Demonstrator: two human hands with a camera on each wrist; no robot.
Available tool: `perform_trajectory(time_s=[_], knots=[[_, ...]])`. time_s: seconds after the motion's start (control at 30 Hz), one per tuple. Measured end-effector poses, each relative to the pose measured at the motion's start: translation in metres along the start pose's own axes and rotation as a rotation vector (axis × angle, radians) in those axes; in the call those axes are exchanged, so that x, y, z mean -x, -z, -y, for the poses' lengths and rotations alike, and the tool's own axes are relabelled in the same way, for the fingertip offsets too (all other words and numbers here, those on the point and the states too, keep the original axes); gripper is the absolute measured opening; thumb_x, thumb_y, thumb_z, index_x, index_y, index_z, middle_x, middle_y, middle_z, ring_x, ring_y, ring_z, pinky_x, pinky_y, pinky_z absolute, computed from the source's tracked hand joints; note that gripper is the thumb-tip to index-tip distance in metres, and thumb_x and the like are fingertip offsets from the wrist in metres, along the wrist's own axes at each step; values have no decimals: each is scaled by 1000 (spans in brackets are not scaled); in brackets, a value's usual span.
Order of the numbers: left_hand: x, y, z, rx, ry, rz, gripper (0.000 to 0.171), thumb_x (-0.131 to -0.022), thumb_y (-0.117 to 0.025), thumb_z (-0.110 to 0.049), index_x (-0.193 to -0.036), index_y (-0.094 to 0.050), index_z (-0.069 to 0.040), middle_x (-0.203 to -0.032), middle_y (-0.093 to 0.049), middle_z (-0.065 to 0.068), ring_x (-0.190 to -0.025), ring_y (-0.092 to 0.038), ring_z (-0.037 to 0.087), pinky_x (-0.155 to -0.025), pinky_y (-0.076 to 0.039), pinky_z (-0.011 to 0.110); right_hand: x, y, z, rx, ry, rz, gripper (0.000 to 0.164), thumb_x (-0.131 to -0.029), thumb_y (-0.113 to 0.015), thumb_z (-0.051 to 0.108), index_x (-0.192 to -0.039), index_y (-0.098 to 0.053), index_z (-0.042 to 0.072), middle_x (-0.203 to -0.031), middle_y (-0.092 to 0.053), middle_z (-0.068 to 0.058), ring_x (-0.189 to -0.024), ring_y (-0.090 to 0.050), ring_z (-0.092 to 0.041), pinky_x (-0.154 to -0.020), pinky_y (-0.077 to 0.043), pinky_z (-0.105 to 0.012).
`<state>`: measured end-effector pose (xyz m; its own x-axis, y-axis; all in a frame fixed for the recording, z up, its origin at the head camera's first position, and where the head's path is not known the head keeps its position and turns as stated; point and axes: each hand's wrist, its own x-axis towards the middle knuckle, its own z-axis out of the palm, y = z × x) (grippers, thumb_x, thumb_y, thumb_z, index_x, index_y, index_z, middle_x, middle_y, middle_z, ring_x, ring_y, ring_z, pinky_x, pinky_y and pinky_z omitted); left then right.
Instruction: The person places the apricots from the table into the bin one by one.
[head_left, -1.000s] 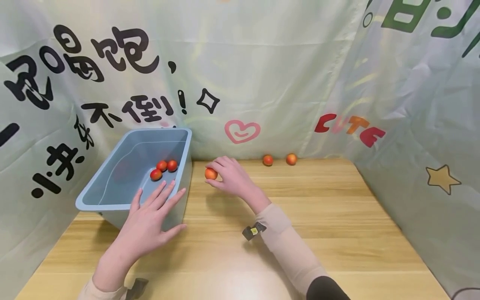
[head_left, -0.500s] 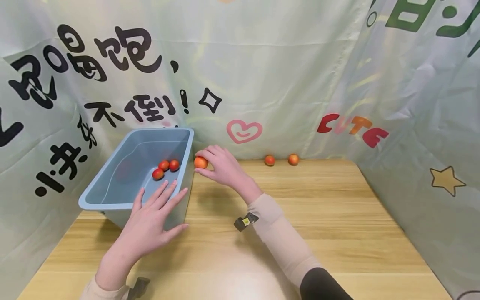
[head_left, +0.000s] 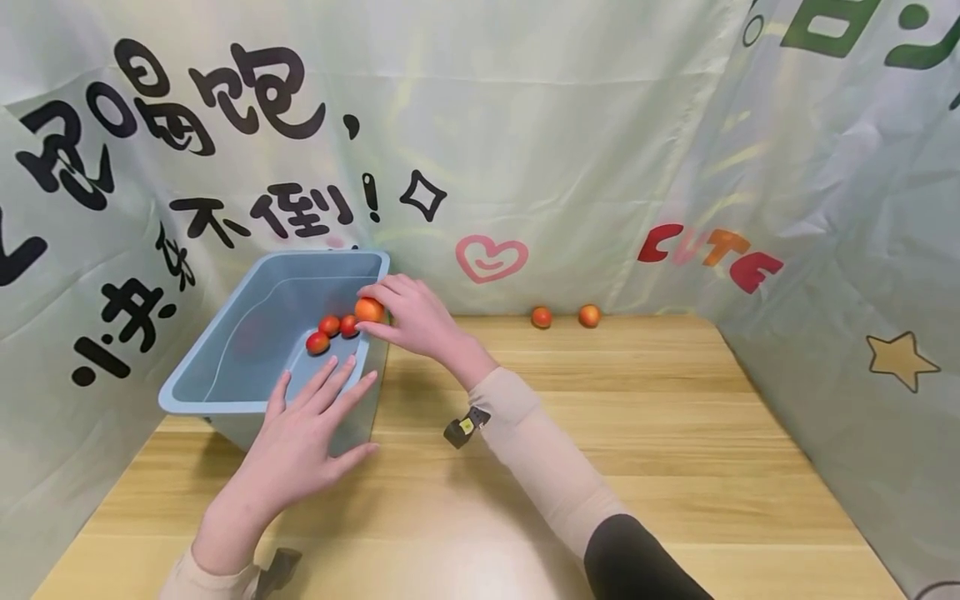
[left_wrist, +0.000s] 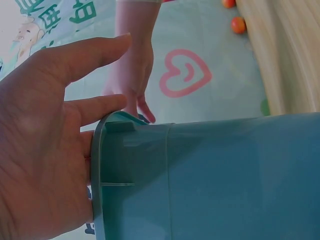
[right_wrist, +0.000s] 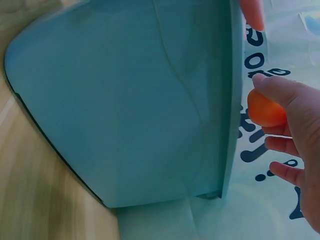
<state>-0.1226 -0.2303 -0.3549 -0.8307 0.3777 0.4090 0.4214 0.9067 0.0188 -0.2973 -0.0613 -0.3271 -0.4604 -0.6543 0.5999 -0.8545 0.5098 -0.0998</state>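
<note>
In the head view my right hand (head_left: 420,321) pinches an orange-red tomato (head_left: 368,310) between thumb and fingers, above the right rim of a blue plastic bin (head_left: 217,407). The right wrist view shows that tomato (right_wrist: 266,109) just beyond the rim, higher than the bin's wall (right_wrist: 115,110). Three red tomatoes (head_left: 317,342) lie together on the bin's floor. My left hand (head_left: 292,450) lies at the near right part of the rim with its fingers spread and straight. From the left wrist, its fingers (left_wrist: 97,107) reach over the rim; their tips are partly hidden.
Two more tomatoes, one red (head_left: 542,317) and one more orange (head_left: 589,316), sit at the back edge of the wooden table (head_left: 637,433). A printed cloth (head_left: 570,167) hangs close behind the table and along its sides. The bin stands at the table's back left.
My right hand has carried the tomato leftward and up, from above the table beside the bin to over its right rim. The left hand has stayed in place.
</note>
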Motion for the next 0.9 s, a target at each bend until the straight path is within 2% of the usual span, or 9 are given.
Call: perform_trajectory(time_s=[0.3,0.57,0.9], knots=[[-2,2,0,-5,-7,-3,85,-75,-75,-54,-149,-41,-27,-155,-40,9,-142,-37,33,-106,-19,73,-13,-14,5,-59,-29,62,46,-89,-67,45,-123,-64,15,-118,-64,0,-111,-57,-15,-99,-46,-31],[-1,3,0,-11,-3,2,86,-76,-75,-54,-149,-40,-28,-155,-40,9,-142,-37,33,-106,-19,73,-17,-24,6,-61,-66,133,48,-90,-64,48,-126,-62,15,-120,-64,1,-112,-56,-14,-99,-46,-30],[-1,1,-1,-13,-4,4,86,-75,-74,-54,-150,-39,-28,-156,-40,8,-144,-36,32,-107,-19,73,-16,-26,6,-85,-59,140,47,-92,-64,44,-131,-60,18,-125,-64,2,-115,-56,-15,-102,-44,-33]])
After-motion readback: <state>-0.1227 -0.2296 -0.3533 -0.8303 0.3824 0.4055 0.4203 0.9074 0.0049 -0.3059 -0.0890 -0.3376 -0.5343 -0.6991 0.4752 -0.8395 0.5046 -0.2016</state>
